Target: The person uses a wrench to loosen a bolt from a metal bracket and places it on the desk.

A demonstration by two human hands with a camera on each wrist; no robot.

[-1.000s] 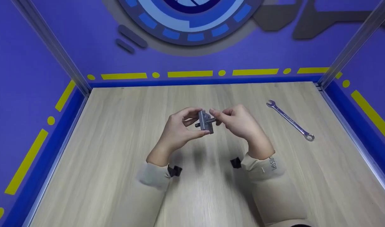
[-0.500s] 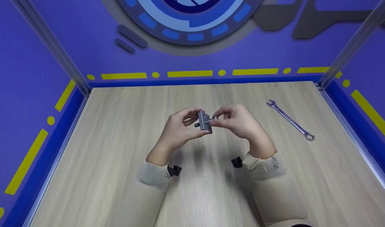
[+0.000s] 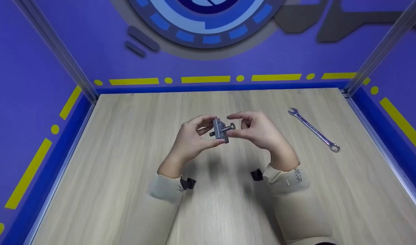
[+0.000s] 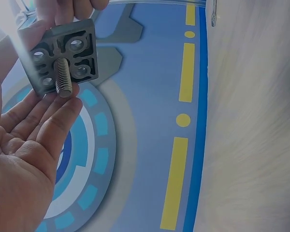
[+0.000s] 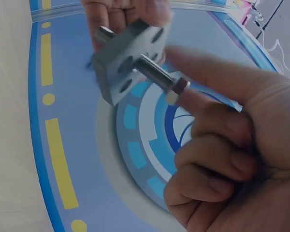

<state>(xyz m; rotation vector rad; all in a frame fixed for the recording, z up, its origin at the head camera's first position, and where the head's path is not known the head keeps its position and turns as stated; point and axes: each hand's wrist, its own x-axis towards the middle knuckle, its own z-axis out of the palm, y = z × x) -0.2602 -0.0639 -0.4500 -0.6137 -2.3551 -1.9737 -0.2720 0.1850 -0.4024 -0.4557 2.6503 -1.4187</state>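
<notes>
Above the table, my left hand (image 3: pixel 191 137) holds a square grey metal plate (image 4: pixel 77 37) by its edges, between thumb and fingers. The plate has several holes, and a threaded bolt (image 5: pixel 154 71) passes through its middle. The bolt's hex head (image 3: pixel 232 126) faces right, and its threaded end (image 4: pixel 64 84) sticks out on the left side. Around the bolt head is my right hand (image 3: pixel 259 131), with index finger and thumb spread apart and the other fingers curled in. The thumb lies close under the bolt; whether it touches is unclear.
A combination wrench (image 3: pixel 313 129) lies on the right of the wood-grain table (image 3: pixel 126 136). Blue and purple panels (image 3: pixel 201 66) with yellow marks surround the table's back and sides.
The right index finger and thumb, earlier pinching the bolt's head end, have moved apart, so the bolt head shows. The left hand and plate stay nearly still.
</notes>
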